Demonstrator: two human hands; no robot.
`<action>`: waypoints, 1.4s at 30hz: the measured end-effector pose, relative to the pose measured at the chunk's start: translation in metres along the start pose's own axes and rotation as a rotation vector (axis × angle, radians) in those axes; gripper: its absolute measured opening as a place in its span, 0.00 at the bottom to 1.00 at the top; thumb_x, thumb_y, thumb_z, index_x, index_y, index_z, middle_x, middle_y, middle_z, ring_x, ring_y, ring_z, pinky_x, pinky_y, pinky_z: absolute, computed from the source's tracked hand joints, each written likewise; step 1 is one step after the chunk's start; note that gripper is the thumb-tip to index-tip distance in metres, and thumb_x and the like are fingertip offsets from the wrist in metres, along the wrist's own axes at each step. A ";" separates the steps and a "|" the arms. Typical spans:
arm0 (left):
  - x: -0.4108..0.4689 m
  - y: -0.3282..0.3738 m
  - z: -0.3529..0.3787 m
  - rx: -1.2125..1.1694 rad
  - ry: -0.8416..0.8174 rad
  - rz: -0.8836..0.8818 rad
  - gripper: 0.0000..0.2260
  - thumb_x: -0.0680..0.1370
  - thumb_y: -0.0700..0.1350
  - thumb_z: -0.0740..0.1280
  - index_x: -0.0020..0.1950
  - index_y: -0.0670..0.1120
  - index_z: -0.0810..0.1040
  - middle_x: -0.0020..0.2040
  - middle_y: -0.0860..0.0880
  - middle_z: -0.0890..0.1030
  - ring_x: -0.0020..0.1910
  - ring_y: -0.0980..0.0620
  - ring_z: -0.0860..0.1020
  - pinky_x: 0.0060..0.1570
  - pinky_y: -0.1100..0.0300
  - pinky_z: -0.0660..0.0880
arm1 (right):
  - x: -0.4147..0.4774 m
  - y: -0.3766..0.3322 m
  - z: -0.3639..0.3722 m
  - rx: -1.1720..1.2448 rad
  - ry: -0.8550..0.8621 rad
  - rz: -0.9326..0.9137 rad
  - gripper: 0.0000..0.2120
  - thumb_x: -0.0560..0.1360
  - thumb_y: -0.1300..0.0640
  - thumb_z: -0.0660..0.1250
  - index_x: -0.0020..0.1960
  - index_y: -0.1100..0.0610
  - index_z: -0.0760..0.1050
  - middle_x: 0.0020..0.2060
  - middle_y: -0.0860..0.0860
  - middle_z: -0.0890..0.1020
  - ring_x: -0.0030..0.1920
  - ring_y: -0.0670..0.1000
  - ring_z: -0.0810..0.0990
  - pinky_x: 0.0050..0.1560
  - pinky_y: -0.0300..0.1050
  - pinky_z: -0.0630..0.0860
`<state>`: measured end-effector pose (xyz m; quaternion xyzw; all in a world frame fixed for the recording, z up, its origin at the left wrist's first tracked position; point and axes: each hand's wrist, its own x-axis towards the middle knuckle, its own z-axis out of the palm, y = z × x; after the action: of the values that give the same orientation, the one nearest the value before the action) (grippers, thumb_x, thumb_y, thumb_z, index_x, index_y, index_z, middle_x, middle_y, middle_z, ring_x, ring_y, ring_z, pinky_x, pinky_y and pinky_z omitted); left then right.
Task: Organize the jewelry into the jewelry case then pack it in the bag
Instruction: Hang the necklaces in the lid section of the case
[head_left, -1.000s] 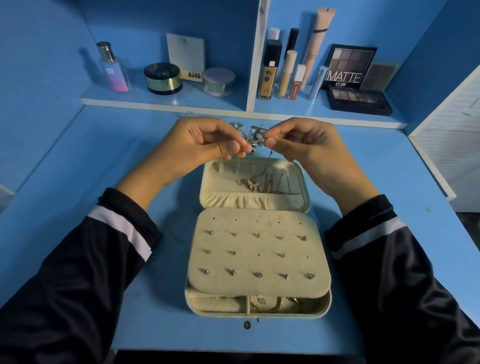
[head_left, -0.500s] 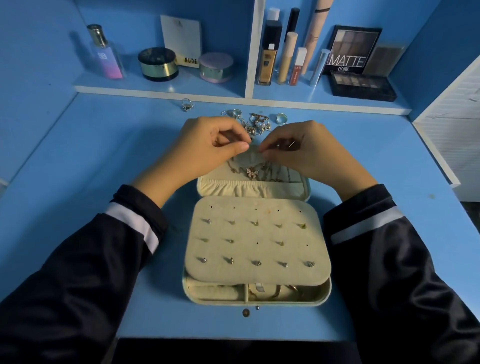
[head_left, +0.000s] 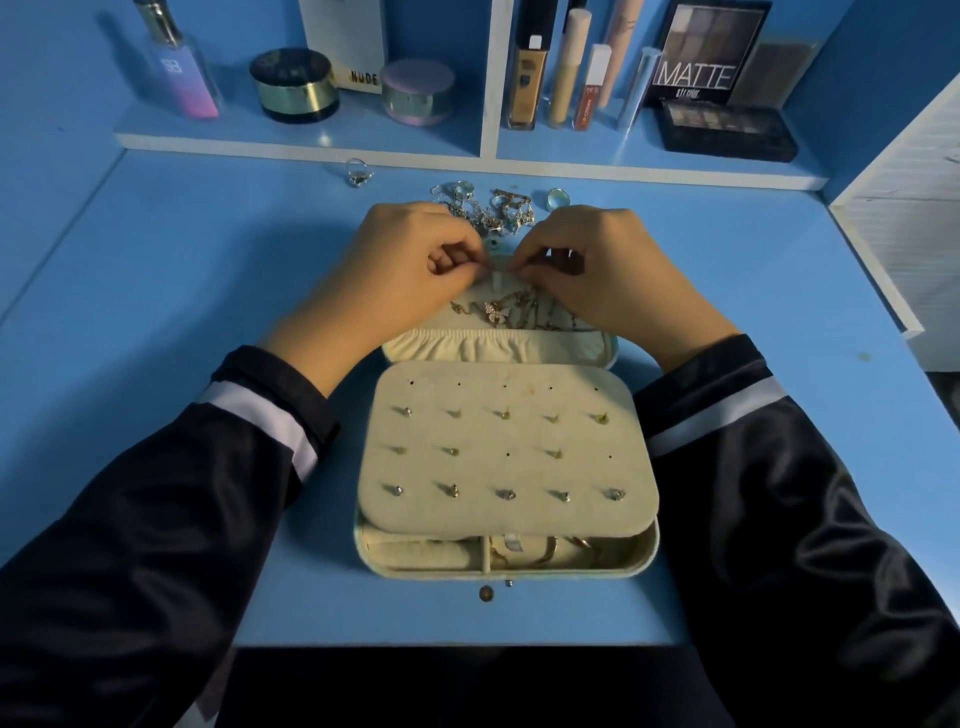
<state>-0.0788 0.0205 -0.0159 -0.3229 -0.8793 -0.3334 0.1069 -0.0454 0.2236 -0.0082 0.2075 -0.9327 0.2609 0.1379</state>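
Left hand (head_left: 415, 262) and right hand (head_left: 602, 260) both pinching at a small white tab (head_left: 496, 281), inside the open cream velvet jewelry case (head_left: 571, 570), gold butterfly pendant (head_left: 496, 312) lying just below

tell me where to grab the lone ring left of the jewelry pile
Pinch the ring across its band, coming straight down from above. It lies alone on the desk, well apart from the pile, so both sides of the band look free to pinch.

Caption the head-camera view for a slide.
Left hand and right hand pinch at a hook in the jewelry case lid, above a butterfly pendant; loose rings beyond.
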 end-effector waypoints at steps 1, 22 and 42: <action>0.000 0.000 0.000 -0.010 -0.006 -0.006 0.04 0.73 0.40 0.74 0.47 0.45 0.85 0.40 0.52 0.79 0.35 0.63 0.75 0.40 0.74 0.74 | 0.000 0.001 0.000 -0.001 0.000 -0.002 0.06 0.70 0.65 0.70 0.44 0.58 0.84 0.38 0.47 0.80 0.35 0.42 0.70 0.41 0.24 0.66; 0.000 0.001 0.000 0.069 -0.022 -0.006 0.05 0.74 0.45 0.73 0.48 0.47 0.85 0.39 0.54 0.76 0.35 0.58 0.73 0.39 0.78 0.68 | 0.001 0.003 0.011 -0.075 -0.017 -0.086 0.08 0.71 0.66 0.65 0.45 0.62 0.83 0.40 0.56 0.81 0.42 0.54 0.78 0.46 0.49 0.75; 0.001 0.001 -0.005 0.068 -0.081 0.009 0.04 0.74 0.44 0.73 0.48 0.48 0.86 0.39 0.55 0.75 0.36 0.61 0.71 0.39 0.78 0.64 | 0.002 -0.001 0.005 -0.047 -0.032 -0.079 0.07 0.71 0.65 0.67 0.45 0.61 0.84 0.40 0.55 0.83 0.43 0.52 0.79 0.47 0.41 0.74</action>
<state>-0.0792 0.0187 -0.0113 -0.3364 -0.8923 -0.2893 0.0836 -0.0475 0.2197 -0.0118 0.2453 -0.9316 0.2300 0.1380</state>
